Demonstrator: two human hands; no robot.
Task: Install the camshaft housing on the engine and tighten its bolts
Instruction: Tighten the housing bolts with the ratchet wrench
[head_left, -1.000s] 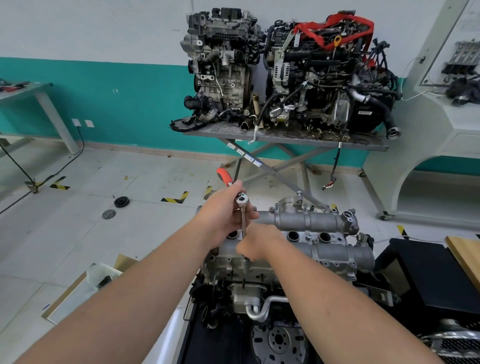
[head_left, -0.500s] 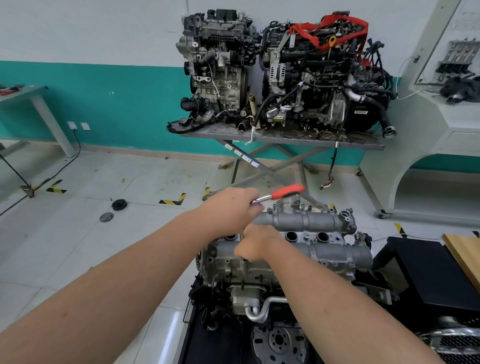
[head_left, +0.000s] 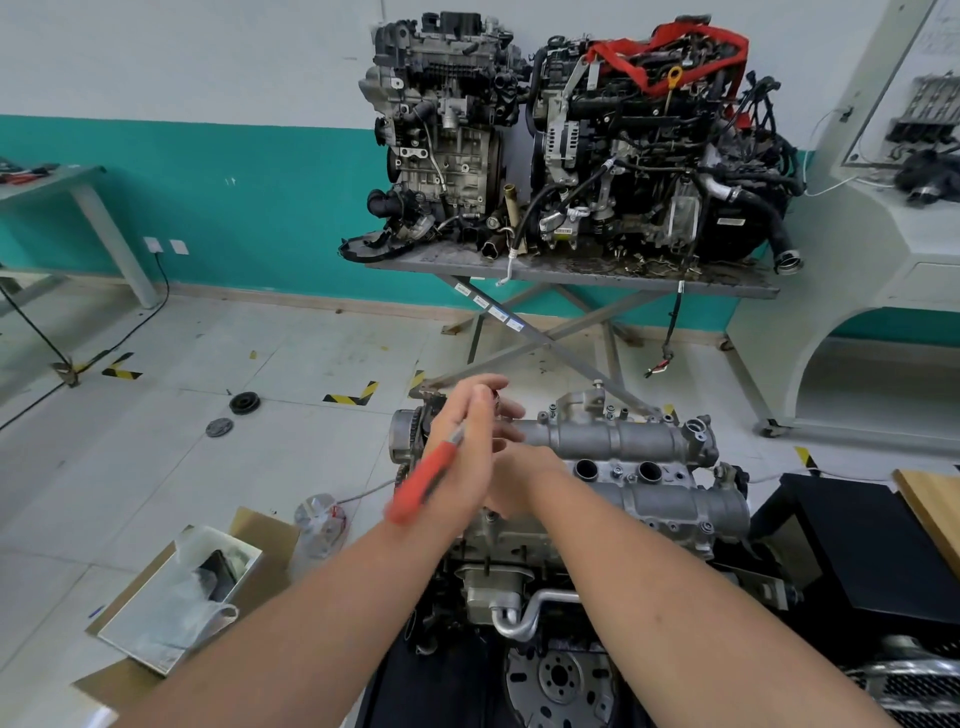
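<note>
Both forearms and hands (head_left: 470, 447) are bare, without sleeves or gloves.

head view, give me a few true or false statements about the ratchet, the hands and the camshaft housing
1. The ratchet has a red handle. True.
2. The left hand works the ratchet. True.
3. The camshaft housing lies on the floor. False: it sits on top of the engine.
4. The right hand rests on the cardboard box. False: it is at the housing, beside the left hand.
5. Two engines stand on the lift table behind. True.
</note>
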